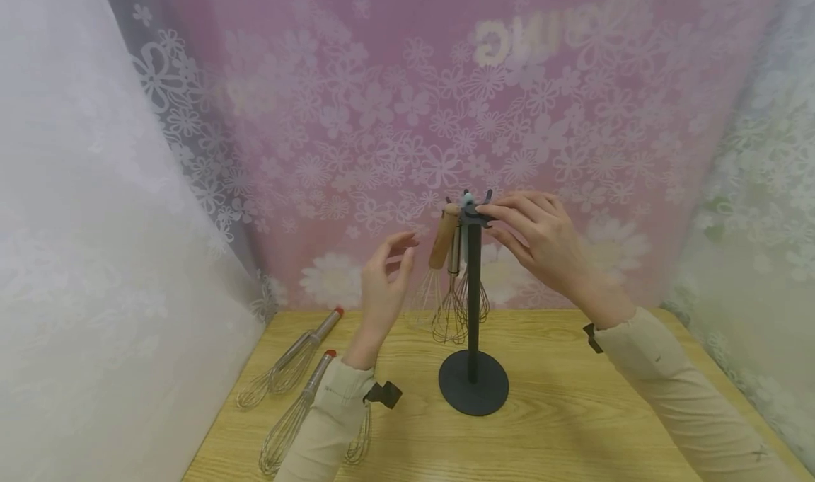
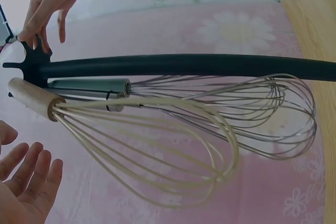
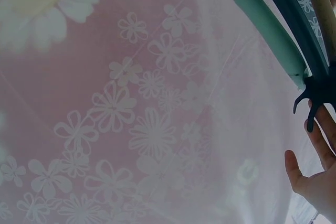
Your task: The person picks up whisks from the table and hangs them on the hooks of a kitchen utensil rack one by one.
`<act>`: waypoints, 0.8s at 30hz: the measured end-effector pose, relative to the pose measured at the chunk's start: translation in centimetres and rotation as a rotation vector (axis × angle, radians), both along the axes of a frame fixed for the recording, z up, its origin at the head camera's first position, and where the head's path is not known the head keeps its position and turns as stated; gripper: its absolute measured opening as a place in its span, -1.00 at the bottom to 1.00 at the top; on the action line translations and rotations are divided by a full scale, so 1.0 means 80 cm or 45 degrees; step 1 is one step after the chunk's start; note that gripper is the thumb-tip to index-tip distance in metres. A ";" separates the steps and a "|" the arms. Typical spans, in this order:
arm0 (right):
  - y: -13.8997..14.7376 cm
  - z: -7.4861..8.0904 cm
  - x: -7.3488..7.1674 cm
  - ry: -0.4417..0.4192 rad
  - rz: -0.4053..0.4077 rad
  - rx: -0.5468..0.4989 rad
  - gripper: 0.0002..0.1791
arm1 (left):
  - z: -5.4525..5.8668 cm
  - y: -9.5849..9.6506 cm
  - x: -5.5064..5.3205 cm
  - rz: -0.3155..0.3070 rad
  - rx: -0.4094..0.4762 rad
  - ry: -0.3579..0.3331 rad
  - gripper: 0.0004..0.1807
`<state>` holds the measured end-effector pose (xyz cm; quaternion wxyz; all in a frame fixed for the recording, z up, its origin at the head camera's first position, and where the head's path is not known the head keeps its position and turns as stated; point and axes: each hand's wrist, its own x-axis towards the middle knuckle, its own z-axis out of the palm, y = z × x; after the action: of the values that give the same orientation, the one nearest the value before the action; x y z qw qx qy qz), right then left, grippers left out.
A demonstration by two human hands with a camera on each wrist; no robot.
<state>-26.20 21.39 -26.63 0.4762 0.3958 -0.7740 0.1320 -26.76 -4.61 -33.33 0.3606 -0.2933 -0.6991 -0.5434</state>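
A dark stand (image 1: 474, 291) with a ring of hooks (image 2: 35, 64) on top carries three hanging whisks. One has a wooden handle (image 1: 443, 238) and pale wires (image 2: 157, 150). Another has a mint-green handle (image 3: 273, 35), and a metal-handled whisk (image 1: 454, 255) hangs between them. My right hand (image 1: 541, 238) touches the hooks with its fingertips, its thumb apart from them in the right wrist view. To the left of the wooden handle, my left hand (image 1: 385, 284) is raised with loosely bent fingers and nothing in it.
Two metal whisks with red ends, a farther whisk (image 1: 296, 358) and a nearer whisk (image 1: 299, 415), lie on the left of the wooden table (image 1: 560, 425). Part of another whisk (image 1: 360, 439) shows beside my left sleeve. Patterned curtains (image 1: 382, 114) enclose the table.
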 end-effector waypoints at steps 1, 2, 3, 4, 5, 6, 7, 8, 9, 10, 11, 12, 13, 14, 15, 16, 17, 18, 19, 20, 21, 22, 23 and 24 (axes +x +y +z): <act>0.000 0.000 0.000 0.002 -0.002 0.000 -0.46 | -0.002 -0.002 0.000 0.006 0.008 -0.012 -0.72; 0.000 0.000 0.001 0.006 -0.005 0.000 -0.46 | -0.003 -0.003 -0.001 0.013 0.014 -0.022 -0.72; 0.000 0.000 0.001 0.010 -0.008 0.001 -0.46 | -0.006 -0.005 -0.002 0.017 0.023 -0.028 -0.72; 0.000 0.000 0.001 0.014 -0.011 0.002 -0.46 | -0.008 -0.007 -0.003 0.028 0.027 -0.038 -0.72; -0.001 0.001 0.001 0.017 -0.014 0.003 -0.46 | -0.010 -0.009 -0.003 0.042 0.029 -0.056 -0.72; -0.001 0.001 0.002 0.019 -0.017 0.005 -0.46 | -0.013 -0.010 -0.005 0.056 0.032 -0.068 -0.72; -0.001 0.001 0.002 0.022 -0.018 0.005 -0.46 | -0.016 -0.012 -0.006 0.067 0.035 -0.084 -0.72; -0.001 0.001 0.002 0.024 -0.020 0.006 -0.46 | -0.018 -0.014 -0.008 0.076 0.037 -0.093 -0.73; -0.001 0.001 0.002 0.026 -0.020 0.005 -0.46 | -0.021 -0.015 -0.009 0.083 0.041 -0.102 -0.73; -0.002 0.002 0.002 0.028 -0.022 0.004 -0.46 | -0.023 -0.017 -0.009 0.089 0.041 -0.109 -0.73; -0.003 0.002 0.002 0.031 -0.021 0.002 -0.46 | -0.025 -0.019 -0.010 0.095 0.041 -0.115 -0.74; -0.003 0.002 0.002 0.035 -0.023 0.001 -0.46 | -0.027 -0.022 -0.012 0.097 0.042 -0.114 -0.74; -0.004 0.002 0.003 0.039 -0.025 -0.002 -0.46 | -0.030 -0.025 -0.012 0.100 0.043 -0.114 -0.75; -0.005 0.002 0.003 0.042 -0.026 -0.003 -0.47 | -0.032 -0.027 -0.013 0.100 0.042 -0.109 -0.75; -0.006 0.002 0.003 0.045 -0.029 -0.004 -0.46 | -0.035 -0.030 -0.013 0.104 0.041 -0.109 -0.76; -0.006 0.002 0.004 0.048 -0.032 -0.005 -0.46 | -0.038 -0.033 -0.014 0.112 0.035 -0.112 -0.76; -0.007 0.003 0.004 0.050 -0.034 -0.005 -0.47 | -0.042 -0.036 -0.015 0.122 0.029 -0.122 -0.77; -0.008 0.003 0.004 0.052 -0.038 -0.004 -0.46 | -0.046 -0.039 -0.015 0.127 0.026 -0.132 -0.77; -0.008 0.003 0.005 0.052 -0.040 -0.003 -0.46 | -0.050 -0.042 -0.016 0.138 0.020 -0.145 -0.78; -0.009 0.003 0.005 0.050 -0.042 -0.003 -0.46 | -0.054 -0.044 -0.016 0.142 0.017 -0.162 -0.78; -0.010 0.004 0.005 0.050 -0.045 -0.002 -0.46 | -0.058 -0.047 -0.016 0.149 0.012 -0.181 -0.78; -0.010 0.004 0.006 0.050 -0.047 -0.003 -0.45 | -0.063 -0.050 -0.017 0.154 0.005 -0.200 -0.78; -0.011 0.004 0.006 0.048 -0.048 -0.004 -0.45 | -0.067 -0.052 -0.017 0.160 -0.001 -0.223 -0.78; -0.011 0.004 0.006 0.047 -0.049 -0.007 -0.45 | -0.071 -0.055 -0.017 0.169 -0.011 -0.242 -0.78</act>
<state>-25.71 20.49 -26.29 0.4938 0.3821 -0.7722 0.1178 -28.16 -8.99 -39.02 0.3265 -0.1950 -0.7504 -0.5406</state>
